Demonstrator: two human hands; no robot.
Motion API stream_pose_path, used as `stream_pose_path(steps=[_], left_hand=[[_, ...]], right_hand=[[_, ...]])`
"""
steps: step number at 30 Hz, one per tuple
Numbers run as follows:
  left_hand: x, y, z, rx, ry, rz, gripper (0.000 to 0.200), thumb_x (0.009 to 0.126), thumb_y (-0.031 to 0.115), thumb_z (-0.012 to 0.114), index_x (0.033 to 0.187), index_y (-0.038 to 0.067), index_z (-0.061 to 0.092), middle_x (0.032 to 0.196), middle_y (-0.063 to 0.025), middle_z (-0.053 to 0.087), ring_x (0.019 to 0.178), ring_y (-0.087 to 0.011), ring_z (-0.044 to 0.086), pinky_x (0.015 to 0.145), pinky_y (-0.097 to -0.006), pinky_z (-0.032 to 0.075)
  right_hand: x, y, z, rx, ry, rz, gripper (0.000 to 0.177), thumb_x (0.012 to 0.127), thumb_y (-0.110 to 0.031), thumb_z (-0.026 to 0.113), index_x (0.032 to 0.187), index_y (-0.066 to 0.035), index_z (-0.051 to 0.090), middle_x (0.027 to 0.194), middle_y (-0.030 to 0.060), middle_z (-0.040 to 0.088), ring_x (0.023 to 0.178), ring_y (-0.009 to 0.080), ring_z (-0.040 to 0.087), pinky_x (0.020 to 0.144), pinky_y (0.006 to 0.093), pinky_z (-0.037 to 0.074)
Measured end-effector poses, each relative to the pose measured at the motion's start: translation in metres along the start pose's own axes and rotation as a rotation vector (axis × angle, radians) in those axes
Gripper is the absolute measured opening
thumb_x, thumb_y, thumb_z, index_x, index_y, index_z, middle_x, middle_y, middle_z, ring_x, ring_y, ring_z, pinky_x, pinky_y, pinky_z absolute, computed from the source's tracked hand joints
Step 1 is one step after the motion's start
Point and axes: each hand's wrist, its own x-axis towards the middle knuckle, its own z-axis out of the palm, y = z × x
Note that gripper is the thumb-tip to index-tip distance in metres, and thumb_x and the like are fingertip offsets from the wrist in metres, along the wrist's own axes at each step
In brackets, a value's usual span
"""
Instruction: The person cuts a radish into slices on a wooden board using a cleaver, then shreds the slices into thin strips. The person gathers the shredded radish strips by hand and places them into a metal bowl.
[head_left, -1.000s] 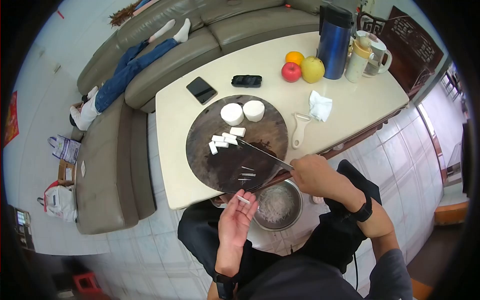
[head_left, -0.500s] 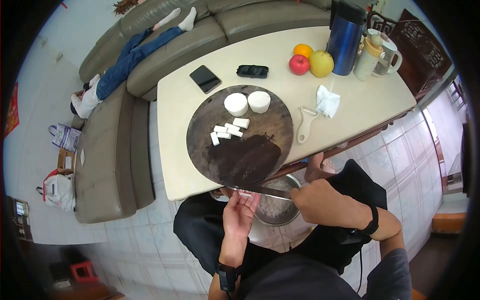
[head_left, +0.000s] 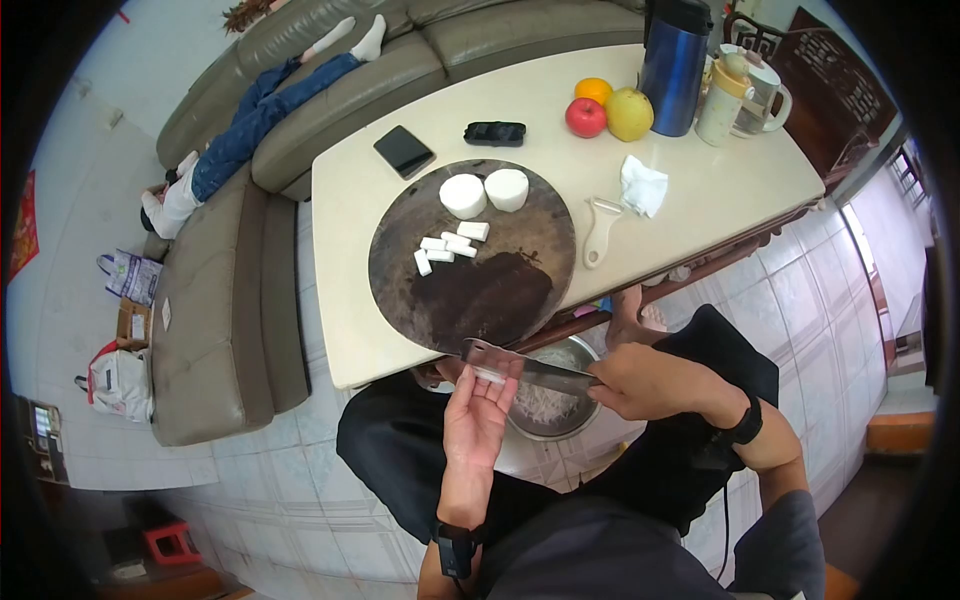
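My right hand (head_left: pixel 650 380) is closed around the handle of a cleaver (head_left: pixel 540 373), whose broad blade points left beyond the table's front edge. Palm up, my left hand (head_left: pixel 475 425) has a small white radish piece (head_left: pixel 488 375) at its fingertips, with the blade right against it. Below the blade, a metal bowl (head_left: pixel 575 425) holds white shreds (head_left: pixel 545 402). On the round wooden chopping board (head_left: pixel 400 290) lie several cut radish sticks (head_left: pixel 437 255) and two thick radish chunks (head_left: pixel 463 196) (head_left: pixel 507 189).
A peeler (head_left: pixel 599 235) and a crumpled tissue (head_left: pixel 642 186) lie right of the board. Behind are a phone (head_left: pixel 403 151), a black case (head_left: pixel 494 133), an apple (head_left: pixel 586 117), an orange fruit, a yellow fruit and a blue flask (head_left: pixel 673 75). A person (head_left: pixel 235 150) lies on the sofa.
The cleaver blade has turned to show more of its flat face, and its tip has risen slightly. My left hand stays beneath it with the radish piece. The view has shifted slightly.
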Motion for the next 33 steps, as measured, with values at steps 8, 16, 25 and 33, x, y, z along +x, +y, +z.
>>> stream_pose_path(steps=[8,16,25,33], left_hand=[[-0.004,-0.006,-0.023,0.094,-0.071,0.093,0.020,0.093,0.002,0.054,0.113,0.003,0.057,0.107,-0.0100,0.064,0.096,-0.0217,0.064,0.090,-0.0378,0.054],[0.005,-0.036,-0.032,0.769,-0.009,-0.003,0.032,0.093,0.007,0.058,0.123,-0.003,0.057,0.118,-0.0117,0.061,0.105,-0.0195,0.060,0.094,-0.0297,0.047],[0.021,-0.045,-0.038,0.849,-0.009,0.095,0.023,0.090,0.007,0.062,0.112,-0.001,0.064,0.104,-0.0095,0.066,0.091,-0.0158,0.063,0.085,-0.0273,0.050],[0.011,0.002,0.043,1.162,-0.140,0.299,0.012,0.089,0.007,0.066,0.099,0.000,0.067,0.076,-0.0019,0.065,0.061,-0.0074,0.057,0.058,-0.0200,0.046]], right_hand=[[-0.013,0.004,0.011,0.462,-0.154,0.223,0.027,0.088,-0.017,0.052,0.071,0.003,0.059,0.058,0.0112,0.060,0.052,0.0219,0.060,0.051,0.0337,0.047],[-0.018,0.014,-0.006,0.690,0.251,0.173,0.025,0.086,-0.015,0.052,0.067,0.002,0.057,0.054,0.0047,0.056,0.039,0.0107,0.049,0.040,0.0256,0.040],[-0.010,0.014,-0.018,0.811,0.475,0.103,0.025,0.083,-0.014,0.051,0.067,0.004,0.057,0.054,0.0066,0.057,0.038,0.0115,0.049,0.038,0.0252,0.038],[-0.002,0.010,-0.024,0.944,0.564,0.079,0.023,0.085,-0.012,0.053,0.068,0.003,0.057,0.056,0.0067,0.058,0.042,0.0103,0.051,0.041,0.0248,0.041]])
